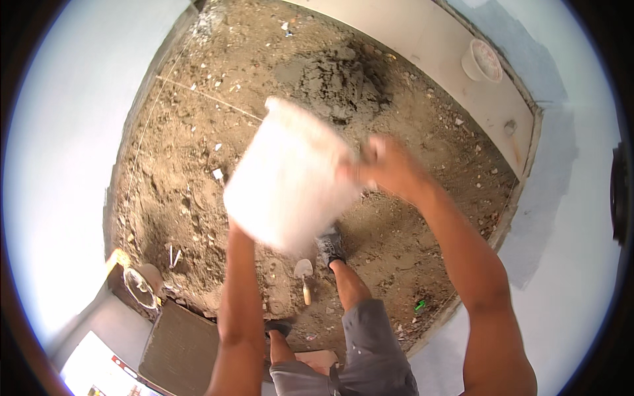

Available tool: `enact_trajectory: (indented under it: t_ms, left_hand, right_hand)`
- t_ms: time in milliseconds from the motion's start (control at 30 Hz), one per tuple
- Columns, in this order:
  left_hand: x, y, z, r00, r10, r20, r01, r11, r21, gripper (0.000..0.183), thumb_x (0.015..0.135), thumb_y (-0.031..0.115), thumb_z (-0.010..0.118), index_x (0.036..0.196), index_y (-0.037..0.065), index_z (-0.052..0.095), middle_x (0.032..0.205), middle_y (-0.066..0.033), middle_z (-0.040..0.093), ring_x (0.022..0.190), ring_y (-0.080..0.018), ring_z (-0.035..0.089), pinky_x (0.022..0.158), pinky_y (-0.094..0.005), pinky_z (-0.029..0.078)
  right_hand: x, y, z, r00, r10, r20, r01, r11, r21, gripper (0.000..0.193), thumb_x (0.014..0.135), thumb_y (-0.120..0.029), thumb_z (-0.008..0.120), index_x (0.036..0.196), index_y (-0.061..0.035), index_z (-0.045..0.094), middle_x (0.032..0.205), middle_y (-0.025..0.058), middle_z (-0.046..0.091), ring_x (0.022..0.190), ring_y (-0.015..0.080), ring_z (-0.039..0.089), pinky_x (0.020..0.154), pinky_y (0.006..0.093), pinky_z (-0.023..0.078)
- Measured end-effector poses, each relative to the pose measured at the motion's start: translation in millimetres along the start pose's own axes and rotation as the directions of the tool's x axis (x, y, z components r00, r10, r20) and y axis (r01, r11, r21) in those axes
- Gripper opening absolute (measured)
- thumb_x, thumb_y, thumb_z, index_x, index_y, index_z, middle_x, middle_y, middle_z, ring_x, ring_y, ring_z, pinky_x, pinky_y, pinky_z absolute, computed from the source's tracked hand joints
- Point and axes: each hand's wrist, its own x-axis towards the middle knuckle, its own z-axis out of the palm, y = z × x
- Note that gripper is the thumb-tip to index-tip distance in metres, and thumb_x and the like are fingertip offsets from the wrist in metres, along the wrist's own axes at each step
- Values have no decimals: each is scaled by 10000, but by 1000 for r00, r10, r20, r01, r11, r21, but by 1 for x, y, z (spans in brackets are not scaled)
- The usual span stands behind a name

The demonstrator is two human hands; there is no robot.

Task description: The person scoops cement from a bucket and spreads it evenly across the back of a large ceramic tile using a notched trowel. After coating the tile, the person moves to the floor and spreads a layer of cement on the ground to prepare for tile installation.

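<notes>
A white bucket (287,178), blurred by motion, is held up in front of me at a tilt. Its rim points up and to the right, toward a heap of wet grey mortar (340,82) on the dirt. My right hand (386,168) is closed on the bucket's right side near the rim. My left forearm (241,297) reaches up to the bucket's lower end, and the hand there is hidden behind it. Below the bucket, a trowel (304,277) with a wooden handle lies on the ground by my foot. What the bucket contains cannot be seen.
Another bucket (481,63) stands on the pale ledge at the far right. A smeared bucket (142,285) sits at the near left beside a brown board (179,343). A string (208,100) stretches over the rough dirt floor (165,171). Walls border both sides.
</notes>
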Motion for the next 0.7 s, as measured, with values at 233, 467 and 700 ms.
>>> enact_trajectory:
  t_ms: [233, 467, 700]
  left_hand:
    - [223, 55, 25, 870, -211, -446, 462, 666, 586, 941, 898, 757, 217, 1545, 74, 208, 1561, -255, 246, 1411, -473, 281, 1135, -626, 237]
    - [245, 144, 208, 962, 108, -251, 137, 605, 785, 901, 966, 634, 363, 1425, -141, 343, 1419, -256, 478, 1294, -300, 490, 1153, -411, 286]
    - [78, 79, 77, 916, -118, -384, 396, 425, 814, 630, 1041, 464, 341, 1487, 19, 325, 1387, -251, 514, 1267, -286, 543, 840, -383, 572]
  right_hand:
    - [193, 155, 6, 997, -76, 9, 23, 409, 912, 763, 729, -390, 842, 1247, 90, 551, 1343, 245, 553, 1228, 374, 548, 1130, 423, 349]
    - [191, 176, -54, 903, -346, -254, 245, -70, 967, 389, 871, -317, 744, 1091, -25, 611, 960, 153, 655, 815, 254, 604, 763, 242, 499]
    - [-10, 143, -87, 837, 279, -470, 141, 720, 680, 267, 765, -117, 765, 953, -34, 596, 811, 41, 490, 690, 147, 417, 605, 326, 355]
